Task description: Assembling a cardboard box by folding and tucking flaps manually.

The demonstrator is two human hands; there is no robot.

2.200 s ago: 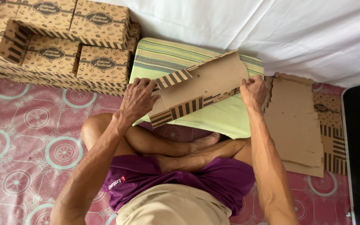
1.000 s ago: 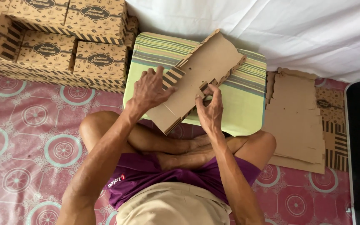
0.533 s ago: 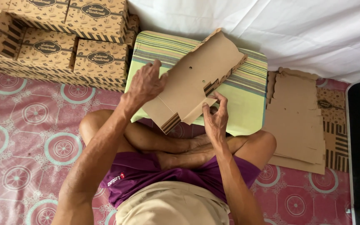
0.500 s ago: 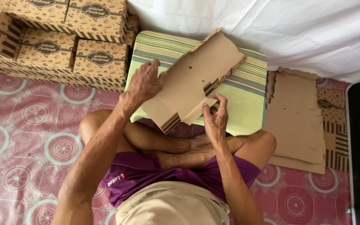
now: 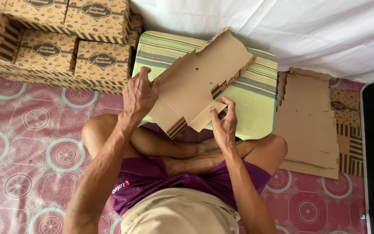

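Holding a light, stiff cardboard sheet, the left hand gripped its left edge, the right hand pinched its near flap.

Flat brown cardboard box blank, partly folded; tilted above striped cushion.

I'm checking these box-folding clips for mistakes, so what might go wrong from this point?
The right hand pinches only a small flap at the lower edge of the cardboard blank; bent off its crease, that flap might tear or kink. The left hand grips just one side edge, so the half-folded blank, held in the air above the striped cushion, may twist or spring open. A dropped blank could slide onto the stack of flat blanks beside the knee.
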